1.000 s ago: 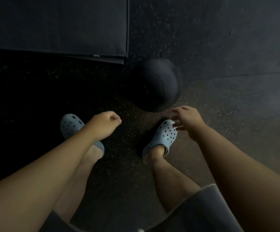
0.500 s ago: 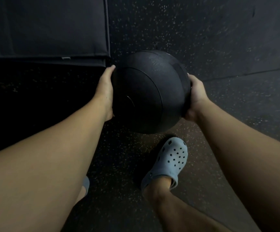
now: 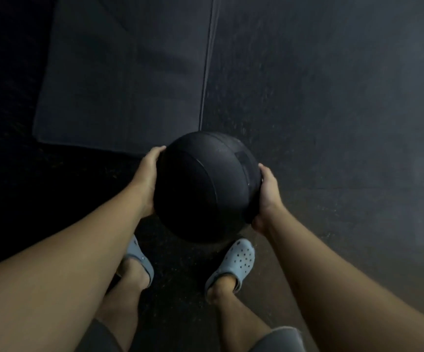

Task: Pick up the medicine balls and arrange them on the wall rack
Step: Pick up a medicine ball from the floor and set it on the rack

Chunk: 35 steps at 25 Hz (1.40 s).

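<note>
A large black medicine ball (image 3: 205, 186) hangs in the air above the dark rubber floor, in front of my body and over my feet. My left hand (image 3: 148, 179) presses flat against its left side with the fingers reaching over the top edge. My right hand (image 3: 266, 196) cups its right side from below. Both hands carry the ball between them. No wall rack is in view.
A dark padded mat (image 3: 124, 80) lies on the floor ahead and to the left, its right edge running up the frame. My feet in light blue clogs (image 3: 233, 262) stand under the ball. Speckled rubber flooring (image 3: 332, 123) spreads to the right.
One second ago the ball lay on the floor with both hands near it. My hands closed on its two sides and lifted it; the view now sits higher, with both feet below the ball.
</note>
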Each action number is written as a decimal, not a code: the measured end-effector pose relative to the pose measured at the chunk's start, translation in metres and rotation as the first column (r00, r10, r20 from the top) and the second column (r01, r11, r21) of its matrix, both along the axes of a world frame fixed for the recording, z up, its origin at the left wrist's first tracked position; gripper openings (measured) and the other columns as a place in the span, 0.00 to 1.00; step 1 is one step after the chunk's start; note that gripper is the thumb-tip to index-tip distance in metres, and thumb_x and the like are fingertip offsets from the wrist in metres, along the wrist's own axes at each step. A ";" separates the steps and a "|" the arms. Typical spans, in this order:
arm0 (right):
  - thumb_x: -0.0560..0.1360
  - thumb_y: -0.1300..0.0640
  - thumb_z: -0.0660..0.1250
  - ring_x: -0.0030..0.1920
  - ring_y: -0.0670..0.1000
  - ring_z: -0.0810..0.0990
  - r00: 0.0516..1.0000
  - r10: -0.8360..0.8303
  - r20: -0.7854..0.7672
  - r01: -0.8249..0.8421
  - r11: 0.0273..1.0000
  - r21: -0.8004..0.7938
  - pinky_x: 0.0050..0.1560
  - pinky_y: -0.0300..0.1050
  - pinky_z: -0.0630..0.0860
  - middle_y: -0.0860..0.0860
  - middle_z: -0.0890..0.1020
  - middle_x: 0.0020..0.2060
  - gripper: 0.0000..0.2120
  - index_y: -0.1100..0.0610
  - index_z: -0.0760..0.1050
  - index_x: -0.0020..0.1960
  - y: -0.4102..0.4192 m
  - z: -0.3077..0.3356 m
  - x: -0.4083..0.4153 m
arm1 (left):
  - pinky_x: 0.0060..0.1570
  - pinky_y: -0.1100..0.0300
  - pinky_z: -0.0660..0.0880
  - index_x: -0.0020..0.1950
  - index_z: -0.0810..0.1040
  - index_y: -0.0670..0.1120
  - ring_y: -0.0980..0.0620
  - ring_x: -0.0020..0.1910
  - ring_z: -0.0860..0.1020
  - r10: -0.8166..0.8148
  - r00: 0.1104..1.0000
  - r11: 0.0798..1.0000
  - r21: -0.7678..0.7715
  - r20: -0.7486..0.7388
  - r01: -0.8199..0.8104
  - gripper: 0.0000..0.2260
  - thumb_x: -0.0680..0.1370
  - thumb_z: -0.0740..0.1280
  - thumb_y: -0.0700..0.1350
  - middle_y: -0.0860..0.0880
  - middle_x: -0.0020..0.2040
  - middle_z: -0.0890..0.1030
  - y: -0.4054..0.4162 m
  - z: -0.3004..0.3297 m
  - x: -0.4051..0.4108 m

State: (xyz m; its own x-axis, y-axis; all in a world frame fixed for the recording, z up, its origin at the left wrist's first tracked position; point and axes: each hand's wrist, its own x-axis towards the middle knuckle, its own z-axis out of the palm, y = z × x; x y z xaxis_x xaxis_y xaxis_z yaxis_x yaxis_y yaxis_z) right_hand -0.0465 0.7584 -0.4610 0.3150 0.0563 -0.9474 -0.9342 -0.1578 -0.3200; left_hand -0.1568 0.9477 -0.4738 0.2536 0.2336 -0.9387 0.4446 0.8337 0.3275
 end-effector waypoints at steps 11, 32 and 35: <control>0.80 0.37 0.61 0.61 0.58 0.85 0.759 0.175 0.628 -0.513 0.754 0.410 0.65 0.56 0.80 0.58 0.88 0.60 0.27 0.54 0.80 0.69 0.249 0.480 -0.005 | 0.52 0.54 0.80 0.46 0.87 0.48 0.47 0.44 0.85 0.250 0.801 0.732 0.435 0.545 -0.524 0.16 0.84 0.64 0.54 0.45 0.44 0.86 0.178 0.507 -0.070; 0.78 0.37 0.65 0.66 0.62 0.83 0.668 0.038 0.743 -0.625 -0.513 0.588 0.72 0.63 0.75 0.58 0.84 0.66 0.27 0.51 0.79 0.71 0.574 1.012 -0.523 | 0.64 0.44 0.82 0.59 0.88 0.44 0.36 0.63 0.84 0.128 0.496 -0.504 0.487 0.859 -0.713 0.20 0.82 0.64 0.56 0.39 0.62 0.88 0.279 1.036 -0.594; 0.78 0.38 0.65 0.66 0.60 0.83 0.684 0.014 0.730 -0.594 -0.570 0.567 0.73 0.62 0.75 0.57 0.84 0.66 0.27 0.51 0.80 0.70 0.616 1.051 -0.566 | 0.70 0.40 0.79 0.64 0.87 0.42 0.35 0.67 0.83 0.104 0.492 -0.633 0.439 0.864 -0.638 0.22 0.82 0.65 0.56 0.37 0.66 0.86 0.307 1.067 -0.626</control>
State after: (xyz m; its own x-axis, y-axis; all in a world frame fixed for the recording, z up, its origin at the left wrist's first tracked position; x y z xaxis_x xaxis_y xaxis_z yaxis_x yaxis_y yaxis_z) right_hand -0.6124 1.3748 0.5903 -0.2200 0.7503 0.6235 -0.6807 0.3398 -0.6490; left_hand -0.7832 1.2548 0.5930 -0.5804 0.5991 0.5516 -0.1190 -0.7325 0.6703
